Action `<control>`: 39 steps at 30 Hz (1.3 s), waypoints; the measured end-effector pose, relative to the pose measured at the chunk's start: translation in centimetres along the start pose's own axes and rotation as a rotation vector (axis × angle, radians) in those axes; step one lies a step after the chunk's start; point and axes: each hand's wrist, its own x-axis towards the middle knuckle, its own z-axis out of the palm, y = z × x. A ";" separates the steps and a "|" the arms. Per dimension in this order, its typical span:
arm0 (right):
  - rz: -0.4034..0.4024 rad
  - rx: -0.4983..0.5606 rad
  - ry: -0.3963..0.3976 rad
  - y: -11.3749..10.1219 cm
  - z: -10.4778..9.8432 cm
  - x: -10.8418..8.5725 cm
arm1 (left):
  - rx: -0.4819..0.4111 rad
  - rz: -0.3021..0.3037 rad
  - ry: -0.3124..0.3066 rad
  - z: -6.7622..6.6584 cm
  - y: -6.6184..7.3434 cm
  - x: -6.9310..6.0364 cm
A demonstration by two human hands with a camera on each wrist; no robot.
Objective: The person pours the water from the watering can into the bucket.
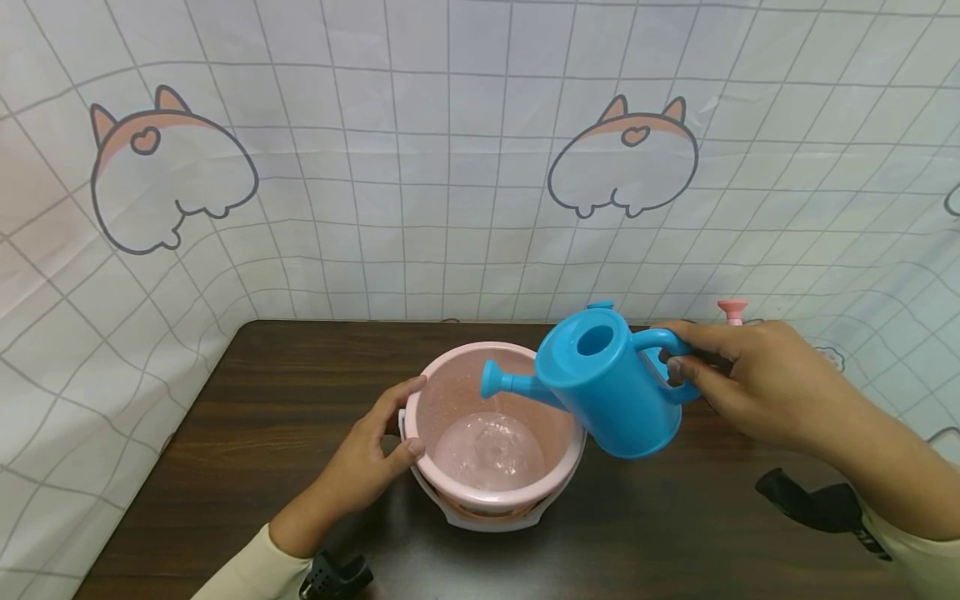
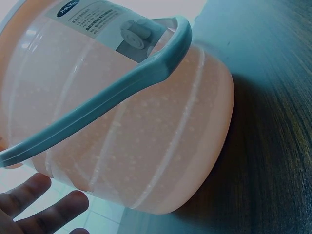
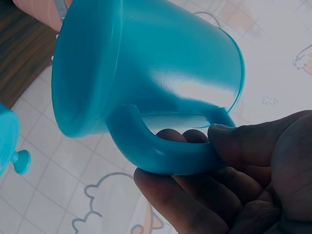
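Note:
My right hand [image 1: 757, 379] grips the curved handle of a blue watering can [image 1: 611, 383], tilted above a pink bucket [image 1: 491, 500]. Its flared spout [image 1: 491, 379] points left over the bucket's opening. Below the spout, a faint stream meets rippling water [image 1: 491, 450] in the bottom of the bucket. My left hand [image 1: 360, 458] touches the bucket's left rim with spread index finger and thumb. In the left wrist view, other fingers [image 2: 56, 212] extend beside the bucket wall, near its grey carrying handle [image 2: 97, 109].
The bucket stands on a dark wooden table [image 1: 255, 433]. Behind the watering can, a pink flared piece [image 1: 732, 310] sticks up. Another blue thing with a small knob [image 3: 20, 162] shows in the right wrist view. A white grid-patterned sheet [image 1: 390, 158] hangs behind the table.

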 end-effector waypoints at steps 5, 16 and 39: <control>-0.004 0.003 0.000 0.0 0.0 0.0 | 0.000 -0.001 -0.001 0.0 0.0 0.0; -0.008 0.000 0.001 0.0 0.0 0.1 | -0.004 0.000 0.003 0.0 0.0 0.0; -0.021 0.003 0.003 0.1 0.0 0.1 | -0.006 0.011 0.003 0.1 -0.1 0.0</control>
